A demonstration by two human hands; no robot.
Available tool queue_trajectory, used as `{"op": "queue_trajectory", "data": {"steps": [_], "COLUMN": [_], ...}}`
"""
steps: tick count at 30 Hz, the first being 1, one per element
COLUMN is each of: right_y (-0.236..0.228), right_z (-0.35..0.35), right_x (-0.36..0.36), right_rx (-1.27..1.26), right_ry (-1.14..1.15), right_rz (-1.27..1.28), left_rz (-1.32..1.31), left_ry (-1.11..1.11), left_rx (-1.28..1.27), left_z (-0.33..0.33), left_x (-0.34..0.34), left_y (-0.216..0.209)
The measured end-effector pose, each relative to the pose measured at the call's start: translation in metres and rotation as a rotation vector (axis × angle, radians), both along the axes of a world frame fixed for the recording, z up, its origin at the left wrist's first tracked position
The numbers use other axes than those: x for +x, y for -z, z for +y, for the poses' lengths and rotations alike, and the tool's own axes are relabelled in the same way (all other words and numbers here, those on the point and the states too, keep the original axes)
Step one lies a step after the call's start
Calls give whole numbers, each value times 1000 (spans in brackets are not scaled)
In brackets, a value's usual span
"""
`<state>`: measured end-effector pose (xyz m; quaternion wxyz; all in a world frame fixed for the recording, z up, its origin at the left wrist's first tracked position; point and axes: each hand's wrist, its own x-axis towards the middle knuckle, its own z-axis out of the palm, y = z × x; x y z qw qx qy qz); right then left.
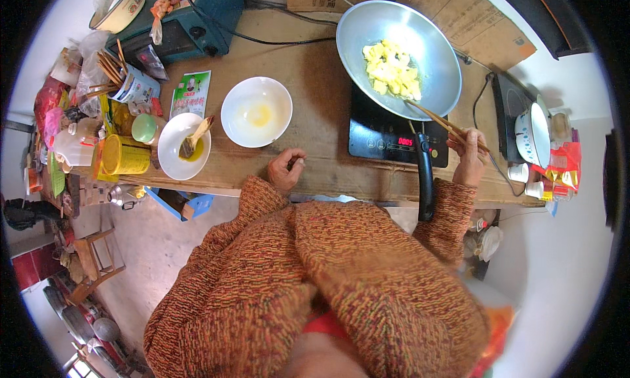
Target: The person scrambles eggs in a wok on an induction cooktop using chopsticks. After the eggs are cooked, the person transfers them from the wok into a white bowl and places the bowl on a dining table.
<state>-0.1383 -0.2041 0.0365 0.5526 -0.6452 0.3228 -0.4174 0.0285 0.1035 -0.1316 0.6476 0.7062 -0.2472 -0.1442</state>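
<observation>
My right hand (468,153) grips a pair of wooden chopsticks (433,116) whose tips reach into a wide metal wok (436,69). Yellow scrambled eggs (392,69) lie in a clump at the bottom of the wok, close to the chopstick tips. Under the wok is a black induction cooker (374,132) with a lit red display. The wok's black handle (426,181) points toward me, left of my right forearm. My left hand (287,169) rests in a loose fist at the table's front edge, with nothing seen in it. A white bowl (239,128) with a little yellow liquid stands beyond it.
Left of that bowl, a smaller bowl (172,161) holds a brush in oil. Farther left stand a chopstick holder (136,88), a yellow tub (125,156) and a dark oven (216,17). A white enamel pot (530,138) is at the right. Black cords cross the table's back.
</observation>
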Motion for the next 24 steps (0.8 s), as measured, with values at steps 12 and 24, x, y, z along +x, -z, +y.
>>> {"op": "queue_trajectory", "data": {"steps": [12, 24], "right_y": [8, 1], "right_z": [-1, 6], "right_x": [2, 7], "right_rx": [-59, 23], "right_ry": [85, 65], "right_rz": [-3, -11], "left_rz": [111, 70], "left_ry": [99, 104], "left_rx": [24, 23], "left_z": [6, 7], "left_x": [1, 4], "left_y": [4, 11]}}
